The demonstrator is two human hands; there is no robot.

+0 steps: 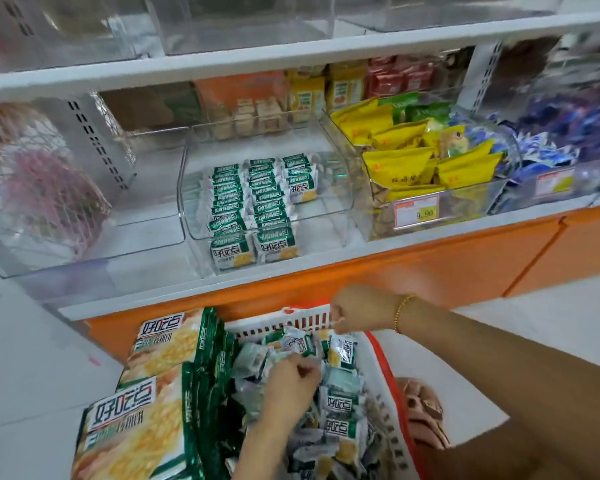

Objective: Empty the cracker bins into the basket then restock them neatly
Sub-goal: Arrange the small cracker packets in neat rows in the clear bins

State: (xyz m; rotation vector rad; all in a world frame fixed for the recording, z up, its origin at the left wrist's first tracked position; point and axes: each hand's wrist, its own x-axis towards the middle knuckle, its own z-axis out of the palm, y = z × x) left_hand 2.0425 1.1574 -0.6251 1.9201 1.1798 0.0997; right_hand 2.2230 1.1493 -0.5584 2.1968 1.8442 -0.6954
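**Restock in hand: middle cracker bin**

I log the refill step as part done. One clear bin (326,216) on the shelf (395,247) holds three rows of green cracker packets (267,202): two long, one short. One white basket (278,323) stands below, holding loose cracker packets (340,403) and two large bags (160,344) face up.

- Left hand (288,379): fingers pinch a loose packet.
- Right hand (357,310): clenched by the far rim; contents I cannot tell.

Next, I judge: extend the short row.
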